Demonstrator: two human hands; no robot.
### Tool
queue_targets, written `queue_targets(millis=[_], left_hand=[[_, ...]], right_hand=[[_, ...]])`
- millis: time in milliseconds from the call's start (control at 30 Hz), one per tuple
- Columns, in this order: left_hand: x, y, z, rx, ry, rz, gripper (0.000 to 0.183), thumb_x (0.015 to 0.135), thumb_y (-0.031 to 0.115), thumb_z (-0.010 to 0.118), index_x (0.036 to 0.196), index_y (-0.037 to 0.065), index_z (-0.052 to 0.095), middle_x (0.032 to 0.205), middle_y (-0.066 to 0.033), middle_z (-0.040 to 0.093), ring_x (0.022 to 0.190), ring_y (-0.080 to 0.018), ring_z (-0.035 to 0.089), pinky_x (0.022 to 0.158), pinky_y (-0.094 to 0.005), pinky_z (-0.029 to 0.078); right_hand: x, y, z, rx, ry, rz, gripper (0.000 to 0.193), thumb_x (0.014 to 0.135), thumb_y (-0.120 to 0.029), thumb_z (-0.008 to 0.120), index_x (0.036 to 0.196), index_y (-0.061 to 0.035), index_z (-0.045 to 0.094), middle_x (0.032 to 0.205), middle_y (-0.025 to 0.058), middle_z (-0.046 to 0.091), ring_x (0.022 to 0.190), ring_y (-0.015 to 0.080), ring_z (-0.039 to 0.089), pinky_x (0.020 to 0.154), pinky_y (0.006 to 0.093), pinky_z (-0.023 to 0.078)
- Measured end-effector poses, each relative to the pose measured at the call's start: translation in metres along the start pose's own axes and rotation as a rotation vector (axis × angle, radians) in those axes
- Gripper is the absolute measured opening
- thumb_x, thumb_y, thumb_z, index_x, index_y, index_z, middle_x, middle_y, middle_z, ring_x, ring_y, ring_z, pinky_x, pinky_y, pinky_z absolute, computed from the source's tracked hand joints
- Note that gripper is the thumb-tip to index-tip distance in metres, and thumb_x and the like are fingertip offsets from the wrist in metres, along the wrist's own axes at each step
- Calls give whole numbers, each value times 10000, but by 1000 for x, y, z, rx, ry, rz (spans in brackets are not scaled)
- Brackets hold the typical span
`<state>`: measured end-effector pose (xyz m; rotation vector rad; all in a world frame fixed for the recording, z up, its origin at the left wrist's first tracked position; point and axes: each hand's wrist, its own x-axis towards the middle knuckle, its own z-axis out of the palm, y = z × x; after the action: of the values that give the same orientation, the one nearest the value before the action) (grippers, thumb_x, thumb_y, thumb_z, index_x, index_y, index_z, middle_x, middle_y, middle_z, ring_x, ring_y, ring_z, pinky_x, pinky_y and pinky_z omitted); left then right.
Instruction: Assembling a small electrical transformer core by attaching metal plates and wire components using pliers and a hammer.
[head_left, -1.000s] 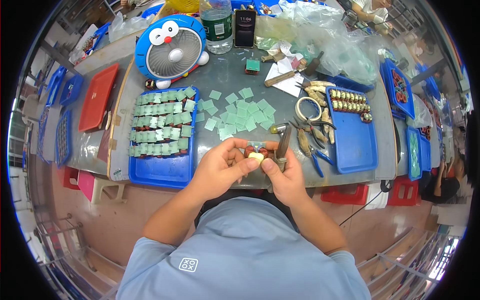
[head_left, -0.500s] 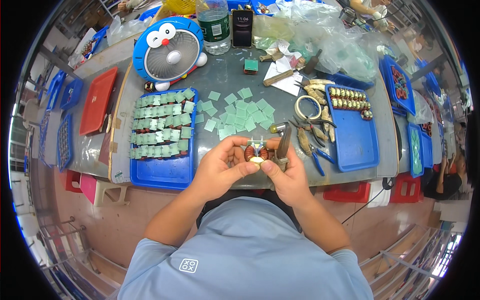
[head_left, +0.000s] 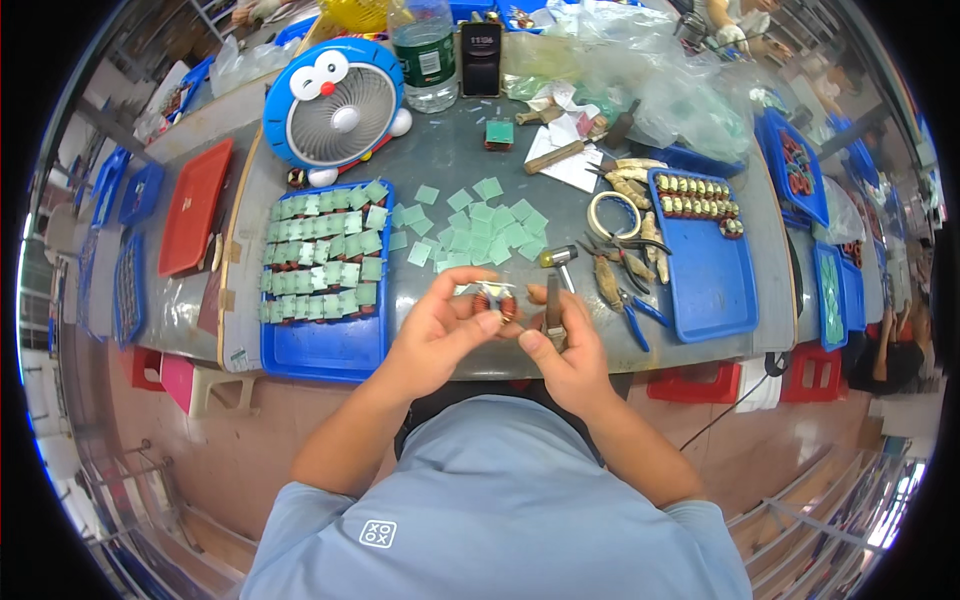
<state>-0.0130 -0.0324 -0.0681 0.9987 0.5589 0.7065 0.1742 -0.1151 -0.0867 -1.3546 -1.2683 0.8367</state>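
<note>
My left hand [head_left: 437, 328] is closed on a copper-wound coil [head_left: 508, 304] topped by a small pale green plate [head_left: 486, 285], which is tilted. Its thumb and index finger grip the part from the side. Just to the right, my right hand [head_left: 575, 355] is curled around an upright tool [head_left: 553, 310] with a brownish shaft; its lower end is hidden in the palm. The right thumb and index finger stand slightly apart from the coil. Loose green square plates [head_left: 480, 230] lie scattered on the bench beyond my hands.
On the left, a blue tray [head_left: 325, 345] holds rows of coils with green plates. A second blue tray [head_left: 710, 290] holds coils at the right. Between lie pliers [head_left: 635, 325], a tape roll [head_left: 614, 215] and a small hammer [head_left: 558, 257]. Behind stand a fan [head_left: 335, 105], bottle [head_left: 427, 60] and phone [head_left: 481, 60].
The coil has moved slightly left and turned in my left hand. My right fingers have come away from it, and the tool in my right hand has shifted a little left.
</note>
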Motion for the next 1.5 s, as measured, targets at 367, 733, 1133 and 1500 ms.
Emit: queue_targets(millis=[367, 733, 1133, 1500], left_hand=[[10, 2, -10, -69, 130, -21, 382, 1021, 110, 531, 1379, 44, 415, 1276, -237, 628, 1112, -326, 679, 893, -375, 555], [9, 6, -10, -326, -10, 33, 669, 994, 215, 630, 1546, 130, 263, 1360, -207, 565, 1196, -359, 631, 863, -357, 596], [6, 6, -13, -341, -91, 85, 669, 922, 250, 731, 1462, 27, 405, 1307, -138, 585, 1185, -328, 632, 908, -370, 588], [-6, 9, -41, -397, -38, 186, 655, 954, 289, 687, 1475, 45, 372, 1334, -134, 553, 1178, -315, 630, 909, -375, 581]], right_hand=[[-3, 56, -38, -792, 185, -181, 378, 787, -103, 734, 1137, -16, 623, 1125, 197, 612, 1089, 394, 556, 949, 483, 444], [-16, 65, -110, -979, 173, 74, 458, 723, -87, 760, 1152, 22, 640, 1095, 203, 628, 1019, 390, 593, 915, 454, 478], [13, -59, -57, 485, -337, 384, 363, 974, -139, 599, 1293, 25, 541, 1039, 84, 637, 943, 182, 629, 849, 306, 510], [-30, -70, -25, 385, -1047, 553, 370, 1028, -237, 583, 1321, -12, 559, 1192, 32, 630, 1157, 139, 555, 1022, 305, 417]])
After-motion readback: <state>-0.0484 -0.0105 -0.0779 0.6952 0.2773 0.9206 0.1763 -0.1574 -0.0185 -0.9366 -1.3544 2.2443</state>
